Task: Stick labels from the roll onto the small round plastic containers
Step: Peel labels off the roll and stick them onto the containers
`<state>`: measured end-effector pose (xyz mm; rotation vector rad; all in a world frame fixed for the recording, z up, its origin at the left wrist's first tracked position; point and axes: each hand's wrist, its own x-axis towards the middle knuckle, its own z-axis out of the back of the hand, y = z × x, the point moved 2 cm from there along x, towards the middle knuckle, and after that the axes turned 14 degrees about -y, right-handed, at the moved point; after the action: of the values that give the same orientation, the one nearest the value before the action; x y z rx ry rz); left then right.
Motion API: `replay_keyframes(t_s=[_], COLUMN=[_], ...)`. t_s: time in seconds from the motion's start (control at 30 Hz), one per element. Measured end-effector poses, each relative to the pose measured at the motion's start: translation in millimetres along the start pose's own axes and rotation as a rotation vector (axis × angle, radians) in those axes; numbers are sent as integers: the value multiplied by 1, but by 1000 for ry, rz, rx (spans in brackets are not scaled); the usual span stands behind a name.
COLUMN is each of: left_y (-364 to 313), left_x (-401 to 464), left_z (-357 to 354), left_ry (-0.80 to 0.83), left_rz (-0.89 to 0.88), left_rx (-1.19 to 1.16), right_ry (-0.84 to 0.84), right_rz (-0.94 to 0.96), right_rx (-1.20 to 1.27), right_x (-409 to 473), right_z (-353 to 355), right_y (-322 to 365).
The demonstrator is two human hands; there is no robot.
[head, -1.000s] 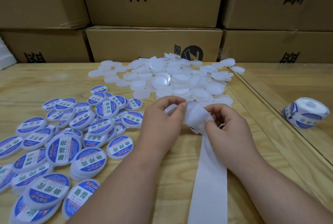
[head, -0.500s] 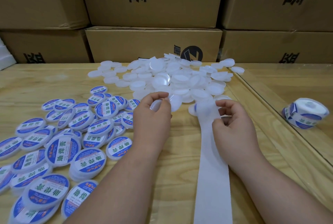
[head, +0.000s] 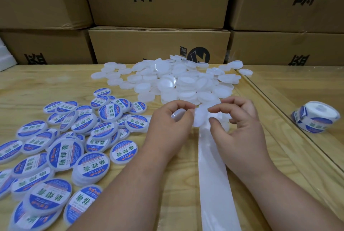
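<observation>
Translucent plastic container (head: 200, 117) between hands

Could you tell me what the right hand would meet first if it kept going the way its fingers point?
Probably the blank container pinched by the left hand; the right hand fingertips nearly touch it.

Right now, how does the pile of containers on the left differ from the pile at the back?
The left pile carries blue-and-white labels; the back pile is plain translucent white, unlabelled. The left pile lies nearer the person, beside the left forearm; the back pile lies against the cardboard boxes, just beyond both hands. Both are small round plastic containers, loosely heaped on the wooden table.
</observation>
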<state>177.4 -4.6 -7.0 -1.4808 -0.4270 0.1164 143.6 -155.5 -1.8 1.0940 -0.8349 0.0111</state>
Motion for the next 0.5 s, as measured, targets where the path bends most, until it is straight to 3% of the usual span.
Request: replay_keyframes(t_s=[0.33, 0.5], left_y=[3, 1], left_x=[1, 1], left_z=[1, 2], left_ry=[25, 72], left_rz=[-9, -14], left_rx=[10, -122], right_ry=[-7, 16], right_rz=[-57, -73], right_rx=[-44, -30], right_x=[2, 0], right_z=[1, 2], right_y=[-2, 0])
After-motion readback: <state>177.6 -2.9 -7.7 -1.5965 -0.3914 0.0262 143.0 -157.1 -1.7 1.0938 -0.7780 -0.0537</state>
